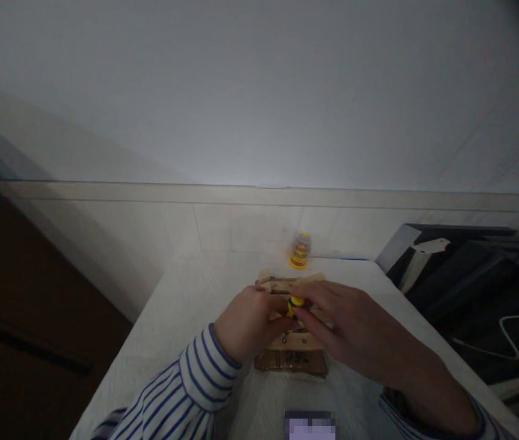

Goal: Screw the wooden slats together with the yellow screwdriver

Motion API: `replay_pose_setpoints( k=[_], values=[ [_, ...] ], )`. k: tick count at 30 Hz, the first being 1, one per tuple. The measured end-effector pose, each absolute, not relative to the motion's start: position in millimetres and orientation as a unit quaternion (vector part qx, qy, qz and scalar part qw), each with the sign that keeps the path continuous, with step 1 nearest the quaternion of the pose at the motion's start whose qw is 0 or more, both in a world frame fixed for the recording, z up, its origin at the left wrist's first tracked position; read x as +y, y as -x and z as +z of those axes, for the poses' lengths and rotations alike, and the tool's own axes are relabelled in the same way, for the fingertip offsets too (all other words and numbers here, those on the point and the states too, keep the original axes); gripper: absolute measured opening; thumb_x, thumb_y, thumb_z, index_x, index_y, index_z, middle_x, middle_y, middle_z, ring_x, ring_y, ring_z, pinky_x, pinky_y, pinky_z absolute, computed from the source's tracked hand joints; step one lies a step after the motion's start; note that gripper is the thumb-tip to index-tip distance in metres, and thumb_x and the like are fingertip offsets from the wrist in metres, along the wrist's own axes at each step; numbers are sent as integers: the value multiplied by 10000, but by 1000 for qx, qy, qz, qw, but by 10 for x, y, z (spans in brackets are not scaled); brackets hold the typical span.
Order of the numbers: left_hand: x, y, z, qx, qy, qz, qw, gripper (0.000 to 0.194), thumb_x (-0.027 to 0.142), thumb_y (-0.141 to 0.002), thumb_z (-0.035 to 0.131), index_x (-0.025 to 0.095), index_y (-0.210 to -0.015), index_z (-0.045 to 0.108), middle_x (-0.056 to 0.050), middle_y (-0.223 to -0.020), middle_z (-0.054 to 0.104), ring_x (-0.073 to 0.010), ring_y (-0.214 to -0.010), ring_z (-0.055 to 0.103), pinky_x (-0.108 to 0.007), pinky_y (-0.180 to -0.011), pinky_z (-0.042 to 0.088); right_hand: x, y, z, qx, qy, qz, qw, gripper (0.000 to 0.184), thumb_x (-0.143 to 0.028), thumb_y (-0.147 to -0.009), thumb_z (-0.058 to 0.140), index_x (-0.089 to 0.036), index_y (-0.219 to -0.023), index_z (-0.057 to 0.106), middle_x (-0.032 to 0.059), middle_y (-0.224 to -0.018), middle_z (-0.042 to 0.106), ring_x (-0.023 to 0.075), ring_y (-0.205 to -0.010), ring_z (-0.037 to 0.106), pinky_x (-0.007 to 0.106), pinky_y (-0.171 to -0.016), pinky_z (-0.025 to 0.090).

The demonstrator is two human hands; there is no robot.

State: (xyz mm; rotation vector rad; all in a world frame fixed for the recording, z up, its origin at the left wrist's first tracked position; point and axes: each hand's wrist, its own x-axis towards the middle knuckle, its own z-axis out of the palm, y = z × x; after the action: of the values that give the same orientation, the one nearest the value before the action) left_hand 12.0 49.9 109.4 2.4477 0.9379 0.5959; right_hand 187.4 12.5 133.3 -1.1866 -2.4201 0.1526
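A small yellow piece with a black band [295, 301] is pinched between both hands, over some light wooden strips. My left hand [252, 318] closes its thumb and forefinger on its left and lower side. From the right, the fingertips of my right hand [339, 308] grip its top. What exactly the piece is remains partly hidden by the fingers. Under the hands, a wooden strip with dark round screws or holes [296, 341] crosses a brown cardboard-like sheet [293, 362]. A further strip [280, 285] shows behind the fingers.
A clear domed container with a yellow base [300, 252] stands near the wall at the back of the white-covered table [172, 305]. A phone-like device [310, 426] lies at the near edge. Dark panels and a white cable [513, 342] are on the right; a dark brown cabinet [25, 293] is on the left.
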Motion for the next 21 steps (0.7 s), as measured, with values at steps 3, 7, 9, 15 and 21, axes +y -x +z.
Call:
replay_pose_setpoints(
  k=[3,7,9,15,21],
  values=[
    [506,-112,1098,318,-887,225,248,68,196,-796,620,190,-823,683,-26,-878,703,-175,-833,639,-282,-817,452,135,-1870,1340,-877,421,58,224,92,-191,-860,441,-197,-903,522,64,-930,639,193,-817,605,343,-705,494],
    [512,-109,1083,307,-879,251,266,56,193,-800,619,199,-827,668,-19,-929,695,-168,-884,631,-284,-869,437,152,-1872,1353,-877,424,54,219,88,-204,-855,450,-197,-899,525,49,-842,639,199,-756,606,344,-644,491],
    [516,-112,1072,317,-875,248,269,44,189,-796,625,199,-810,666,-10,-876,700,-164,-853,635,-279,-852,441,164,-1874,1347,-877,422,49,224,105,-198,-854,451,-199,-925,528,41,-828,641,197,-748,609,338,-628,489],
    [521,-120,1076,306,-872,253,286,81,210,-818,599,217,-845,675,-2,-873,698,-155,-838,636,-274,-850,438,180,-1876,1315,-876,418,56,233,160,-201,-857,453,-192,-1000,524,55,-910,646,196,-813,608,352,-691,498],
    [523,-108,1054,316,-882,231,264,98,238,-822,596,188,-824,680,-19,-828,700,-163,-796,633,-266,-795,451,155,-1877,1317,-874,422,47,234,226,-215,-848,465,-205,-1058,547,59,-981,656,198,-866,612,366,-745,503]
  ],
)
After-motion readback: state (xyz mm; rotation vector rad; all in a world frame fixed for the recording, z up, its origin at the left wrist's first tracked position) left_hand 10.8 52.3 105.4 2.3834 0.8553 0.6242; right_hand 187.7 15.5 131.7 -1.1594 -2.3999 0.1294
